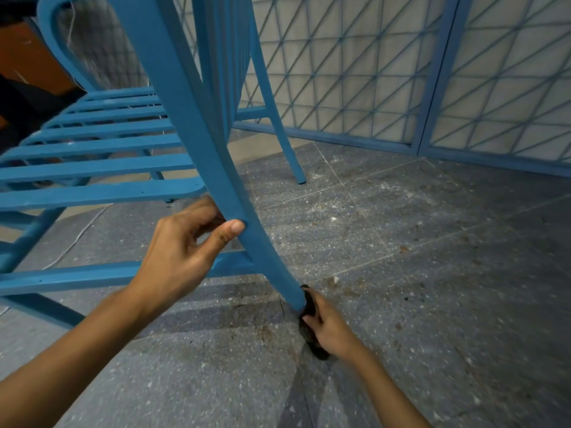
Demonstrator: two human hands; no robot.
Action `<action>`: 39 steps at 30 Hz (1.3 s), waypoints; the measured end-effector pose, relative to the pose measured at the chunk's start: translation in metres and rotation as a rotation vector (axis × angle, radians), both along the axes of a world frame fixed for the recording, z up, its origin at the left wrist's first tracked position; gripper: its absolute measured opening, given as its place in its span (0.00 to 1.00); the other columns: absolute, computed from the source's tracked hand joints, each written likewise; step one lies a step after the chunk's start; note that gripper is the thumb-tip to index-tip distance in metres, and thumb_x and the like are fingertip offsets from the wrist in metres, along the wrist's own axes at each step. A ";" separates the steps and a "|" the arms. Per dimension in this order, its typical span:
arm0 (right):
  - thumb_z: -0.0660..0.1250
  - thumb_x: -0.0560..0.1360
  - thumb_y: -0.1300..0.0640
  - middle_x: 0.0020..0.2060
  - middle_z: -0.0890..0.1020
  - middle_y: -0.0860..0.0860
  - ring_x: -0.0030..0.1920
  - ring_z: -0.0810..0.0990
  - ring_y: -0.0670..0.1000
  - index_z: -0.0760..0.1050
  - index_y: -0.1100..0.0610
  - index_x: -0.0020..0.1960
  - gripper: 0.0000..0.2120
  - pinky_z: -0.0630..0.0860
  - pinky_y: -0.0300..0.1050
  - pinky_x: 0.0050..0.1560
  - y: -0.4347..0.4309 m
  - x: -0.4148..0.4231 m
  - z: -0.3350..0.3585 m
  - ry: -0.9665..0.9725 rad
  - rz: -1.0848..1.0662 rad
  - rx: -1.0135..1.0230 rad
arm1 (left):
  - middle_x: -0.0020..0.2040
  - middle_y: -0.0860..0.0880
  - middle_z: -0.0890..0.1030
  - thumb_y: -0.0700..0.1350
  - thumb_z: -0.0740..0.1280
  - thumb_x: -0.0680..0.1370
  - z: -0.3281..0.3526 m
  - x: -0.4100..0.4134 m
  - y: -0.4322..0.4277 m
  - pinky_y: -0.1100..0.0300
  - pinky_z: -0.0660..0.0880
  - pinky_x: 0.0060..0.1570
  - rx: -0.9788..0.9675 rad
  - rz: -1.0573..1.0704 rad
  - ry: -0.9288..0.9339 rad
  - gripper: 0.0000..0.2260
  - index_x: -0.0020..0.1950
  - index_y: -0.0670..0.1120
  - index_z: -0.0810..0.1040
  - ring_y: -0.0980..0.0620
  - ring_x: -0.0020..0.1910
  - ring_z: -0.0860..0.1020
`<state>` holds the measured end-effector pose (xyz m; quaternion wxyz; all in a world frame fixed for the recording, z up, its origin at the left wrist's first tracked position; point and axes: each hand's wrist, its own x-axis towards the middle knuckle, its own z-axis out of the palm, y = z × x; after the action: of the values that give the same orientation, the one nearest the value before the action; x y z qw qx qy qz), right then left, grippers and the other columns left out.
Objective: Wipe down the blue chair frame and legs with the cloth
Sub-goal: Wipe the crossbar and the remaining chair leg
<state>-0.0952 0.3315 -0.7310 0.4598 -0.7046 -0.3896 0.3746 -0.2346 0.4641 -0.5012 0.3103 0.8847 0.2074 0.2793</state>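
The blue chair (102,168) fills the left and upper part of the view, standing on a grey speckled floor (432,273) with its slatted seat (92,193) stretching off to the left and its back rising out of the top of the frame; the nearest leg (241,217) curves down from the back post toward the lower middle, where its foot meets the floor; a lower rail (77,278) joins this leg from the left; a second rear leg (287,143) stands farther back, near the wall. The left hand (179,251) is closed around the near leg just below the seat's edge, thumb pressed on the front face and fingers wrapped behind; the right hand (327,324) sits at the foot of the same leg, clamped on a dark cloth (310,332) that is pressed against the leg's bottom end and trails down onto the floor below the palm; both forearms reach in from the bottom edge, bare. The floor tiles around the foot carry brownish stains and pale specks; behind the chair runs a blue metal grille (401,72) of crossed diagonal bars over a pale wall; an orange-brown surface (27,57) shows at the upper left, partly hidden by the chair's curved arm.
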 end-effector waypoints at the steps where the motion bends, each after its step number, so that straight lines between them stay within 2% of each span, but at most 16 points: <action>1: 0.61 0.78 0.65 0.65 0.73 0.47 0.66 0.70 0.44 0.60 0.37 0.64 0.26 0.64 0.48 0.71 0.003 0.001 0.016 0.055 0.029 0.032 | 0.52 0.60 0.81 0.56 0.63 0.74 0.000 0.000 -0.001 0.71 0.75 0.51 -0.013 -0.002 -0.008 0.12 0.53 0.53 0.79 0.63 0.51 0.80; 3: 0.61 0.79 0.62 0.62 0.74 0.40 0.63 0.72 0.36 0.62 0.33 0.61 0.24 0.67 0.39 0.67 0.009 -0.003 0.058 0.178 0.091 0.168 | 0.51 0.60 0.81 0.56 0.63 0.75 -0.001 0.002 -0.001 0.73 0.74 0.50 -0.027 -0.008 -0.017 0.11 0.53 0.53 0.79 0.64 0.51 0.80; 5: 0.61 0.80 0.59 0.63 0.73 0.38 0.64 0.71 0.35 0.62 0.31 0.63 0.24 0.69 0.35 0.65 0.019 -0.013 0.102 0.233 0.094 0.372 | 0.50 0.59 0.81 0.55 0.64 0.76 -0.001 0.002 0.000 0.74 0.73 0.49 -0.025 -0.004 -0.012 0.11 0.52 0.52 0.79 0.64 0.50 0.80; 8: 0.61 0.79 0.61 0.68 0.71 0.46 0.68 0.70 0.44 0.60 0.39 0.69 0.25 0.68 0.41 0.67 0.037 -0.029 0.140 0.199 0.015 0.621 | 0.49 0.53 0.82 0.49 0.66 0.77 -0.002 0.003 0.000 0.74 0.74 0.46 -0.047 0.003 -0.014 0.10 0.52 0.45 0.80 0.61 0.49 0.80; 10: 0.63 0.78 0.58 0.70 0.69 0.48 0.70 0.67 0.47 0.58 0.40 0.72 0.28 0.67 0.47 0.69 0.042 -0.034 0.132 0.129 -0.047 0.670 | 0.48 0.48 0.82 0.51 0.66 0.77 -0.003 0.003 0.001 0.72 0.74 0.45 -0.022 0.007 -0.002 0.14 0.51 0.40 0.81 0.59 0.47 0.81; 12: 0.64 0.77 0.51 0.70 0.67 0.47 0.71 0.66 0.49 0.56 0.37 0.72 0.28 0.67 0.54 0.69 0.039 -0.037 0.104 0.083 -0.085 0.605 | 0.49 0.48 0.82 0.54 0.64 0.76 -0.003 0.002 0.002 0.67 0.77 0.48 -0.008 0.012 0.004 0.18 0.52 0.40 0.81 0.57 0.49 0.81; 15: 0.63 0.77 0.47 0.69 0.68 0.46 0.70 0.67 0.48 0.56 0.38 0.73 0.27 0.67 0.55 0.69 0.023 -0.030 0.057 0.032 -0.093 0.394 | 0.51 0.49 0.82 0.53 0.64 0.77 -0.004 0.002 0.003 0.61 0.78 0.51 -0.006 0.019 -0.006 0.17 0.54 0.42 0.81 0.57 0.50 0.81; 17: 0.63 0.78 0.52 0.65 0.72 0.45 0.67 0.70 0.46 0.60 0.38 0.69 0.23 0.69 0.48 0.67 0.009 -0.022 0.034 0.024 -0.061 0.247 | 0.51 0.50 0.82 0.52 0.64 0.77 -0.005 0.002 0.002 0.61 0.78 0.51 0.004 0.029 -0.017 0.14 0.54 0.43 0.81 0.58 0.50 0.81; 20: 0.61 0.79 0.59 0.59 0.75 0.44 0.63 0.74 0.48 0.63 0.45 0.67 0.20 0.68 0.35 0.57 -0.007 -0.004 0.018 0.037 -0.099 0.071 | 0.50 0.50 0.83 0.51 0.64 0.78 -0.005 0.006 -0.002 0.64 0.78 0.49 0.037 0.044 -0.023 0.14 0.53 0.43 0.82 0.58 0.49 0.80; 23: 0.62 0.79 0.60 0.52 0.78 0.47 0.57 0.77 0.50 0.67 0.54 0.67 0.17 0.69 0.36 0.50 -0.013 0.007 0.029 0.041 -0.223 0.041 | 0.47 0.50 0.83 0.51 0.64 0.77 -0.002 0.019 -0.010 0.60 0.77 0.46 0.070 0.071 -0.003 0.15 0.51 0.42 0.82 0.56 0.45 0.80; 27: 0.63 0.78 0.61 0.42 0.78 0.46 0.44 0.77 0.45 0.70 0.56 0.60 0.11 0.70 0.28 0.38 -0.013 0.022 0.064 0.061 -0.346 0.095 | 0.40 0.47 0.81 0.52 0.63 0.78 -0.003 0.050 -0.015 0.55 0.74 0.39 0.145 0.095 0.014 0.15 0.46 0.41 0.81 0.50 0.38 0.78; 30: 0.62 0.79 0.59 0.43 0.79 0.48 0.45 0.77 0.47 0.71 0.54 0.57 0.07 0.71 0.38 0.41 -0.012 0.028 0.096 0.065 -0.430 0.168 | 0.36 0.46 0.77 0.51 0.64 0.78 -0.003 0.076 -0.019 0.60 0.64 0.34 0.168 0.107 0.009 0.14 0.43 0.39 0.79 0.47 0.35 0.75; 32: 0.62 0.79 0.59 0.42 0.79 0.47 0.43 0.78 0.46 0.71 0.53 0.55 0.06 0.72 0.40 0.41 -0.009 0.029 0.112 0.070 -0.489 0.218 | 0.35 0.44 0.77 0.49 0.65 0.78 -0.003 0.097 -0.022 0.60 0.60 0.34 0.151 0.120 0.019 0.13 0.43 0.39 0.77 0.42 0.37 0.76; 34: 0.62 0.79 0.59 0.42 0.79 0.48 0.42 0.77 0.44 0.71 0.55 0.55 0.05 0.72 0.39 0.41 -0.004 0.029 0.130 0.081 -0.554 0.233 | 0.39 0.40 0.80 0.49 0.64 0.79 0.002 0.117 -0.021 0.59 0.62 0.36 0.088 0.129 0.060 0.12 0.44 0.39 0.77 0.40 0.42 0.78; 36: 0.62 0.79 0.59 0.43 0.79 0.49 0.43 0.78 0.47 0.72 0.55 0.55 0.06 0.75 0.44 0.45 -0.001 0.030 0.142 0.125 -0.616 0.193 | 0.45 0.38 0.81 0.47 0.64 0.79 0.013 0.130 -0.019 0.54 0.69 0.41 0.030 0.089 0.182 0.11 0.48 0.38 0.78 0.38 0.49 0.78; 39: 0.64 0.78 0.56 0.40 0.80 0.50 0.45 0.79 0.54 0.74 0.57 0.53 0.06 0.76 0.52 0.48 0.003 0.025 0.160 0.161 -0.513 0.010 | 0.56 0.37 0.79 0.42 0.63 0.78 0.035 0.122 -0.007 0.51 0.73 0.53 0.061 0.023 0.328 0.12 0.58 0.37 0.76 0.38 0.58 0.75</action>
<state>-0.0698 0.3350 -0.5713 0.5725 -0.7461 -0.1624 0.2986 -0.1126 0.4568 -0.4662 0.2421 0.9250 0.2570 0.1407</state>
